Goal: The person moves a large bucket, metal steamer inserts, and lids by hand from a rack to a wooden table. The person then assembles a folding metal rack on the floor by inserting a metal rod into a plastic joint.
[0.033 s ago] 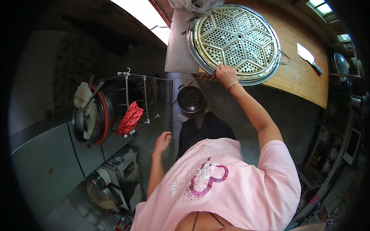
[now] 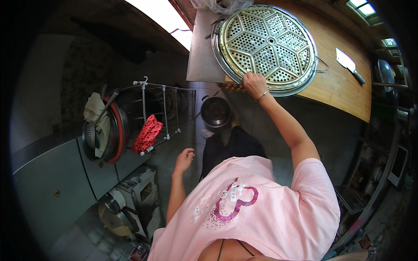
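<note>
A round perforated metal steamer rack [image 2: 271, 41] with a petal pattern lies in a wide metal pan [image 2: 300, 90] on the wooden board. My right hand [image 2: 254, 84] reaches forward, its fingers closed on the rack's near left rim. Whether it also grips the pan's edge is hidden under the fingers. Low at my left side hangs my left hand [image 2: 185, 160], fingers loosely bent, with nothing visible in it.
A cleaver [image 2: 348, 65] lies on the wooden board [image 2: 335, 93], right of the rack. A clear plastic bag [image 2: 222, 6] sits behind. On the floor stands a dark pot [image 2: 215, 112]. At left are a metal rack frame [image 2: 164, 113] and a red dotted cloth [image 2: 147, 135].
</note>
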Tool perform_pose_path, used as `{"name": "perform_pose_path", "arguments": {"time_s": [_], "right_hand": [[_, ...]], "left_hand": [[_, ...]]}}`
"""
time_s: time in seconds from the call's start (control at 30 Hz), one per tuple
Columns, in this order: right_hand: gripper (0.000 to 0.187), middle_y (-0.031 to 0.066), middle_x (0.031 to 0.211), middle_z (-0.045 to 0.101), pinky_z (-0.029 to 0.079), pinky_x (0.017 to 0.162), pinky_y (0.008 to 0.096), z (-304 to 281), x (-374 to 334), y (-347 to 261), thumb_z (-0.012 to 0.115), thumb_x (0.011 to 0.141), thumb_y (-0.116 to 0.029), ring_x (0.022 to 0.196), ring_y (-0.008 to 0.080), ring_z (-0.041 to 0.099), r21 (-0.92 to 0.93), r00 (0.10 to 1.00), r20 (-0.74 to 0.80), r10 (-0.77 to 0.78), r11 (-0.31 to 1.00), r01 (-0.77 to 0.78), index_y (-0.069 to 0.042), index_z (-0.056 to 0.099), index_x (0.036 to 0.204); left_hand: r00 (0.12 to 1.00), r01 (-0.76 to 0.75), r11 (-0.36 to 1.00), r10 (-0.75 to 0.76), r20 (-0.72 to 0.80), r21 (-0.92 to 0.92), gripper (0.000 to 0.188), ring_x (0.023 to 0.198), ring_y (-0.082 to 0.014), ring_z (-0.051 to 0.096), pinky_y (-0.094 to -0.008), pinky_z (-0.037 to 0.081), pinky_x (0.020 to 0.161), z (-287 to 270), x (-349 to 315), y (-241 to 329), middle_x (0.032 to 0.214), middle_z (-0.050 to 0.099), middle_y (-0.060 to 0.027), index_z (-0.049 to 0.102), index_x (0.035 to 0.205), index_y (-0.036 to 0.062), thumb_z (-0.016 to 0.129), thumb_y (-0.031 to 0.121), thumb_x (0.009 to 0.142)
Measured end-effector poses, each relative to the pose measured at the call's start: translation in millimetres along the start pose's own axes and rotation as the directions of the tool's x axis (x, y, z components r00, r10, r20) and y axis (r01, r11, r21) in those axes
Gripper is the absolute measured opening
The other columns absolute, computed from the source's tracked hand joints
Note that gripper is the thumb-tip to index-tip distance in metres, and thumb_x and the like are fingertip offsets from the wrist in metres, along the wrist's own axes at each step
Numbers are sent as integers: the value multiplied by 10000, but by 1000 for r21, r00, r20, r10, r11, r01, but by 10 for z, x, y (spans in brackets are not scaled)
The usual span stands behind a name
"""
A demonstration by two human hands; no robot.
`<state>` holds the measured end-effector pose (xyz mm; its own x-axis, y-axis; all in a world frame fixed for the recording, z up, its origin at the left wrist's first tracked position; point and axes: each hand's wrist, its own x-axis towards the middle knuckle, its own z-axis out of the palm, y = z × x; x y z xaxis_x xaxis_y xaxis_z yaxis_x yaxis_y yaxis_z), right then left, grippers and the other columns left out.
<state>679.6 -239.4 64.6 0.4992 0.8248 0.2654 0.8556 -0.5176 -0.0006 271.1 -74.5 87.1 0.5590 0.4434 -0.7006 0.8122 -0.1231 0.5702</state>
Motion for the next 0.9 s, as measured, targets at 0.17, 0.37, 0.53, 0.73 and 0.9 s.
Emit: {"name": "perform_pose_path", "arguments": {"time_s": [0.17, 0.37, 0.53, 0.73, 0.9], "right_hand": [[107, 50, 671, 541, 436, 497, 316, 58, 116, -35, 490, 779, -159, 590, 193, 585, -16, 995, 88, 56, 998, -55, -99, 546, 710], [150, 36, 670, 508, 425, 513, 314, -394, 18, -233, 613, 687, -213, 574, 183, 558, 120, 999, 34, -4, 993, 0, -109, 507, 703], [125, 19, 708, 517, 421, 517, 333, -326, -608, -393, 618, 703, -185, 627, 192, 557, 212, 992, 32, 119, 970, -123, -107, 526, 733], [252, 77, 965, 577, 496, 616, 342, -347, -1282, -410, 666, 756, -192, 740, 205, 591, 496, 222, 741, 634, -293, -817, -36, 557, 922], [396, 146, 1079, 528, 530, 688, 321, -134, -1289, -228, 685, 750, -156, 800, 240, 589, 387, 212, 897, 387, -921, 46, 12, 495, 1055]], "left_hand": [[1000, -3, 1000, 3, 10, 31, 217, 699, -107, 569, -238, 466, 643, -4, -6, 1, 845, 619, -63, 556, 1049, 35, 481, 128, 867], [1000, 16, 999, -16, -11, -35, 217, 692, -102, 563, -234, 461, 639, 5, -57, -26, 832, 614, -57, 553, 1049, 33, 477, 126, 869], [1000, 12, 1000, -12, 15, 5, 224, 687, -100, 560, -236, 461, 643, 26, -6, -113, 828, 612, -54, 553, 1054, 35, 481, 130, 865], [999, 22, 999, -22, -24, -36, 231, 681, -105, 566, -240, 463, 646, -5, -19, -100, 822, 615, -59, 552, 1052, 29, 484, 135, 859], [999, -20, 998, 17, 41, 66, 228, 696, -104, 565, -245, 464, 654, 27, 55, 59, 831, 614, -57, 553, 1048, 27, 475, 147, 871]]}}
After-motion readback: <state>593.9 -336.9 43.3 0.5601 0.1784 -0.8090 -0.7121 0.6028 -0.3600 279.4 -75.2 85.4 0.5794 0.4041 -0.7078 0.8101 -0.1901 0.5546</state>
